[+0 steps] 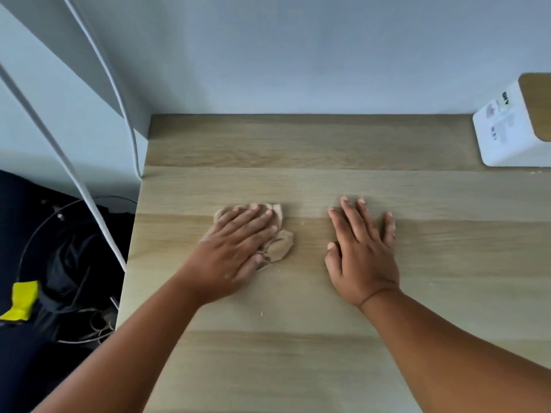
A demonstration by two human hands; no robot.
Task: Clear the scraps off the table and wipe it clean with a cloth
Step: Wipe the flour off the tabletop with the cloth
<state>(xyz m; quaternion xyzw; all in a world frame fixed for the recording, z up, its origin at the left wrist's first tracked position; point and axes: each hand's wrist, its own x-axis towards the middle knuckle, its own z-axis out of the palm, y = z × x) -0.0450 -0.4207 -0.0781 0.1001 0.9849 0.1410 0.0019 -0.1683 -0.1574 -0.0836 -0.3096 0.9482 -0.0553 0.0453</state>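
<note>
The wiping step seems in hand: the left hand [238, 248] presses flat on the crumpled beige cloth [278, 244], the right hand [362, 257] lies released on the wooden table [328, 353], and the next stroke should gather the small crumbs [262, 313].

The wooden table [328, 353] carries a crumpled beige cloth [278, 247] near centre, a white box [507, 135] at two o'clock, and tiny crumbs [262, 313].
</note>
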